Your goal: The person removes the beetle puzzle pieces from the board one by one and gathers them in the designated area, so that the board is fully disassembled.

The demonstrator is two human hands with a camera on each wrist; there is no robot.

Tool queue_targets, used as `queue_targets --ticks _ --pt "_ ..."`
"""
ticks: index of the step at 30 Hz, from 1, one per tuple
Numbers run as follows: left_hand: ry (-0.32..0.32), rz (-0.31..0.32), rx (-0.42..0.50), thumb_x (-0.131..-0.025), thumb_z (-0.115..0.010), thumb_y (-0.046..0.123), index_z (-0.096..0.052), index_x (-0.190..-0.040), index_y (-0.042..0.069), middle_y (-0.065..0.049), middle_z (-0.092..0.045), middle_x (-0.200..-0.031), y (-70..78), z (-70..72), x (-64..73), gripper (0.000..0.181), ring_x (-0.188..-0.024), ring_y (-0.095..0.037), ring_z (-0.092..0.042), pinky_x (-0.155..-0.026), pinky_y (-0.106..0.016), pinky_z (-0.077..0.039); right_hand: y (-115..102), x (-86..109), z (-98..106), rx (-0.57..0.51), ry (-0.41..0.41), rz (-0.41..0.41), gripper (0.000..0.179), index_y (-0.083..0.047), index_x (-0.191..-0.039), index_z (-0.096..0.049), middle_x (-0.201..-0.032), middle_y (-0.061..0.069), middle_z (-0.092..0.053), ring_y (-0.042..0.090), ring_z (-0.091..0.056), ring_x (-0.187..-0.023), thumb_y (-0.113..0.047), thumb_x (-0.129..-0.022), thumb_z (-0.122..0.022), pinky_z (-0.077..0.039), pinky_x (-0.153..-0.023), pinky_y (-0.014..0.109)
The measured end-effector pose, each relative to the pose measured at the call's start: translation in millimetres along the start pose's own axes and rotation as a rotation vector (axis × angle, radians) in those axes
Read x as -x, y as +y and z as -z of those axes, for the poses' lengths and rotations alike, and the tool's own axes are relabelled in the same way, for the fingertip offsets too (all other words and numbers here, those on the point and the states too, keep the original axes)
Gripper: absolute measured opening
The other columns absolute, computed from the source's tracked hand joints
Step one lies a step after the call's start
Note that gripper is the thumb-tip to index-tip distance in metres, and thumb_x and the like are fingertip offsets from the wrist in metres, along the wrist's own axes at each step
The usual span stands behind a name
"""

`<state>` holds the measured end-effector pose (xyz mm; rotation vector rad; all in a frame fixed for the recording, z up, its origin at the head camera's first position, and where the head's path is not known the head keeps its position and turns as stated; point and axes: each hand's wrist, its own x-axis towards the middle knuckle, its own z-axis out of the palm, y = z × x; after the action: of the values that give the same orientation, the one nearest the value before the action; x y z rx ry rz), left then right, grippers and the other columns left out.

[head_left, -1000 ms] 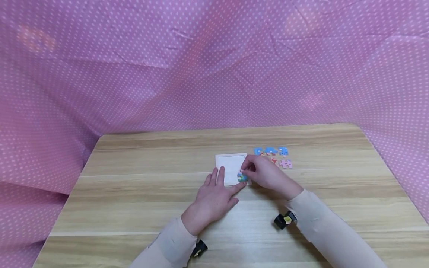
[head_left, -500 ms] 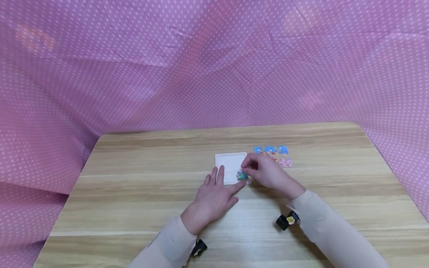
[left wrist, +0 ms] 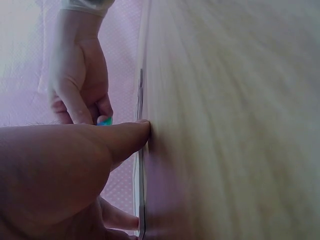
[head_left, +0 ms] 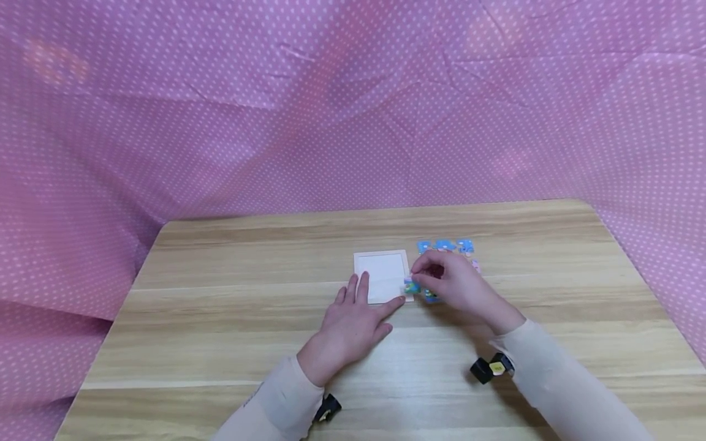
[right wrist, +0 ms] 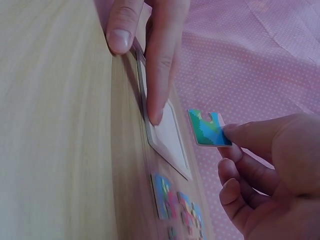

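Observation:
My right hand (head_left: 458, 280) pinches a green and blue jigsaw piece (right wrist: 206, 131) between thumb and fingers. In the right wrist view the piece hangs raised above the table. From the head view it overlaps the right edge of a white, shallow-rimmed puzzle tray (head_left: 379, 264). My left hand (head_left: 352, 321) lies with fingers spread at the tray's near side, fingertips on the tray and its near right corner. Seen from the left wrist, the left thumb (left wrist: 127, 137) stands in front of the tray's edge and partly hides the right hand.
Several loose jigsaw pieces (head_left: 444, 245) lie right of the tray, some hidden under the right hand. One blue-edged piece (right wrist: 161, 197) lies closest to the tray. A pink dotted cloth (head_left: 353, 122) hangs behind the wooden table (head_left: 231, 294). Both wrists wear small black cameras (head_left: 489, 369).
My right hand has moved right with the jigsaw piece, from over the tray's near right corner to its right edge. A loose piece beneath it now shows. The left hand stays put.

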<state>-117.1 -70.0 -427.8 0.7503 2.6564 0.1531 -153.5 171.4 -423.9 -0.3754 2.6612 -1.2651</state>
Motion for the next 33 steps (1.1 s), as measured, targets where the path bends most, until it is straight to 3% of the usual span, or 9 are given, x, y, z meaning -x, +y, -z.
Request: queue_targets --ticks 11,22,33 --pt "-0.005 0.003 0.007 -0.113 -0.05 0.047 -0.04 -0.164 0.052 -0.035 -0.019 -0.175 0.8 -0.2 0.8 0.052 -0.163 -0.054 -0.022 -0.131 -0.06 -0.031 7 17.0 23 -0.026 0.025 -0.015 0.009 -0.009 -0.109 -0.079 -0.1 0.004 -0.075 0.016 -0.063 -0.087 -0.009 -0.1 -0.077 -0.054 -0.074 0.023" --pt "-0.003 0.001 -0.012 -0.113 -0.049 0.047 -0.039 -0.164 0.052 -0.035 -0.019 -0.175 0.5 -1.7 0.1 0.052 -0.164 -0.053 -0.022 -0.134 -0.058 -0.023 21 33.2 42 -0.012 0.039 -0.102 0.011 -0.008 -0.111 -0.079 -0.1 0.006 -0.074 0.018 -0.059 -0.086 -0.011 -0.101 -0.074 -0.052 -0.071 0.024" --pt "-0.004 0.003 -0.006 -0.113 -0.049 0.047 -0.039 -0.164 0.051 -0.035 -0.018 -0.175 0.2 -1.8 -1.0 0.052 -0.164 -0.053 -0.021 -0.135 -0.058 -0.021 40 47.0 60 -0.014 0.048 -0.142 0.014 -0.006 -0.113 -0.078 -0.106 0.009 -0.076 0.011 -0.06 -0.084 -0.013 -0.102 -0.074 -0.053 -0.068 0.024"
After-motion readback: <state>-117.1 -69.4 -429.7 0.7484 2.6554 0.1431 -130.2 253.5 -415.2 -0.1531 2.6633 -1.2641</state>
